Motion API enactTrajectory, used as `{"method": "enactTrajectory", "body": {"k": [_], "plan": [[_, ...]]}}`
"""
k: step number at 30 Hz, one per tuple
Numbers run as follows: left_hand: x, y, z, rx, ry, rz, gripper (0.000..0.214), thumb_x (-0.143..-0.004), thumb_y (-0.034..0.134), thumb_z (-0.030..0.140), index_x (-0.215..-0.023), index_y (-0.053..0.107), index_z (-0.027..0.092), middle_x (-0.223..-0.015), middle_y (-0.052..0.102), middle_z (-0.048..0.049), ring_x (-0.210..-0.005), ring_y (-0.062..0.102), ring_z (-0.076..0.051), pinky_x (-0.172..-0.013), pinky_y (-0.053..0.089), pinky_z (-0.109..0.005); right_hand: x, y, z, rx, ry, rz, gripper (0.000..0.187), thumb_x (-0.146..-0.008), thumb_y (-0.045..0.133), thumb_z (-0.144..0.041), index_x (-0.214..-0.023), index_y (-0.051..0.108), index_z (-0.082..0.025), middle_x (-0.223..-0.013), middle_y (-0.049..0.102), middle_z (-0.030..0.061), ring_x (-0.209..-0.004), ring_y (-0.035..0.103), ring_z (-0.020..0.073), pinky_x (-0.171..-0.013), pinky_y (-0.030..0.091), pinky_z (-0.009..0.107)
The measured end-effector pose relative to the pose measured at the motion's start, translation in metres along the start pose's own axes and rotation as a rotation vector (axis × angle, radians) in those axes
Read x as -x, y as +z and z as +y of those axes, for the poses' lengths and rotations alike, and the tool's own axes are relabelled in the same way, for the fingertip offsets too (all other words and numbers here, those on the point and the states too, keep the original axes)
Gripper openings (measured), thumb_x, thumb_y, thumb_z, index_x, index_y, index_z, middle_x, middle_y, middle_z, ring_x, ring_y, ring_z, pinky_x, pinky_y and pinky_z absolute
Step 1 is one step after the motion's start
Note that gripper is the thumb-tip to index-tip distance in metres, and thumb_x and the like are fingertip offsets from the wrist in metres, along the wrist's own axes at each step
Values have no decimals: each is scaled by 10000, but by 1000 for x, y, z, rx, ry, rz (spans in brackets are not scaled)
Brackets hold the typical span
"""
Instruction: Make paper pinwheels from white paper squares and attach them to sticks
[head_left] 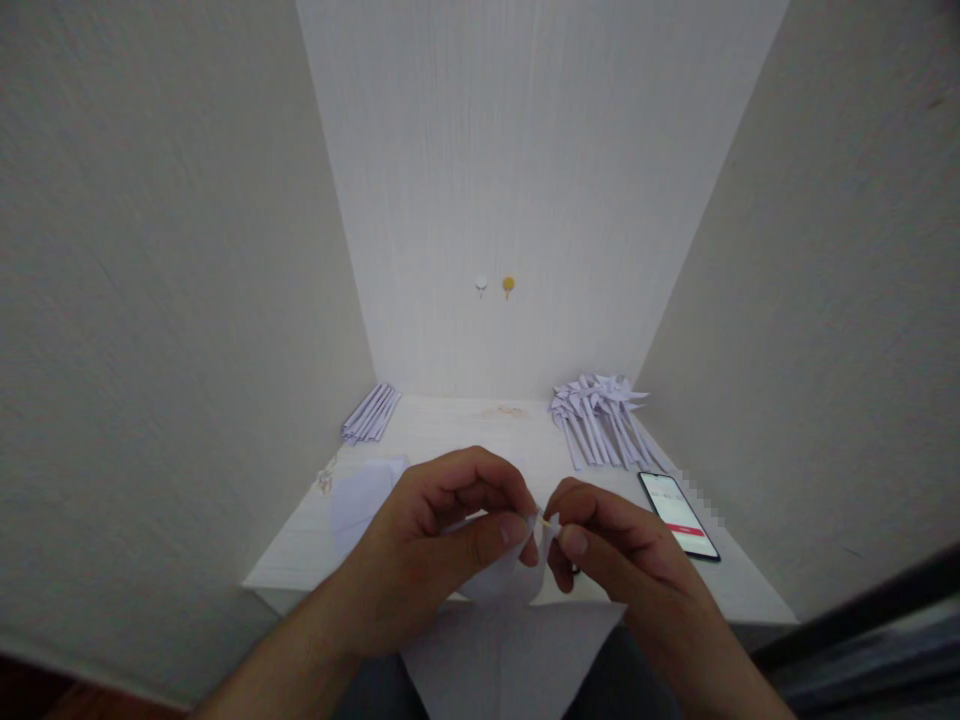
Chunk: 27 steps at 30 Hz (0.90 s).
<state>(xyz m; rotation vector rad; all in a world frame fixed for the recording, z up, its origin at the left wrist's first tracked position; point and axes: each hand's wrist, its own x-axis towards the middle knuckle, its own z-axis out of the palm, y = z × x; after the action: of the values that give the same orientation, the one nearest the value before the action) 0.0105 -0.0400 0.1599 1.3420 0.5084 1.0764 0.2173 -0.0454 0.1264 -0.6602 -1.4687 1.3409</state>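
Note:
A white paper sheet (pixel 510 650) with curled-up parts hangs between my hands, its lower part spread above my lap at the table's front edge. My left hand (pixel 450 545) is closed, thumb and forefinger pinching a folded-up bit of the paper. Right beside it, my right hand (pixel 619 540) pinches a paper corner. Between the fingertips shows a small, thin, pale yellowish piece (pixel 544 520), too small to name. Part of the paper is hidden behind my left fingers.
Finished-looking paper pinwheels on paper sticks (pixel 600 420) lie in a pile at the back right. Rolled paper sticks (pixel 373 412) are at the back left, flat paper sheets (pixel 360 505) at the left. A lit phone (pixel 679 515) lies right. Walls enclose the white table (pixel 457 415).

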Motion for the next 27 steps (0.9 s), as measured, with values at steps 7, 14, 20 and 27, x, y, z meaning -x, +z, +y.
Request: {"method": "enactTrajectory", "body": {"k": [7,14,20,27], "plan": [[-3,1,1,33,6,-19,30,-946,759,171,-963,768,194,-802,772,14,-758,684,-84,-699,494,-177,0,1,-1,19,15,-3,292,-994,702,-457,-850,713,-203,-785,623,8,-702,535,144,-643,425,278],[-1,2,0,42,27,-41,10,-956,746,174,-963,752,178,-812,751,3,-792,691,-99,-763,521,-203,-1,6,-3,-48,26,-1,265,-976,730,-446,-840,733,-219,-760,634,1,-684,534,143,-628,414,274],[-1,2,-5,91,41,-26,70,-946,759,183,-971,694,188,-813,759,2,-777,694,-114,-749,533,-227,-1,11,-4,-61,26,28,248,-979,727,-432,-840,727,-226,-796,665,4,-696,530,144,-636,424,268],[-1,3,-1,35,33,8,79,-944,763,197,-919,690,183,-792,748,2,-767,679,-113,-744,507,-225,0,7,-5,35,-17,40,295,-993,699,-447,-809,704,-216,-728,599,-1,-682,517,150,-632,408,278]]}}
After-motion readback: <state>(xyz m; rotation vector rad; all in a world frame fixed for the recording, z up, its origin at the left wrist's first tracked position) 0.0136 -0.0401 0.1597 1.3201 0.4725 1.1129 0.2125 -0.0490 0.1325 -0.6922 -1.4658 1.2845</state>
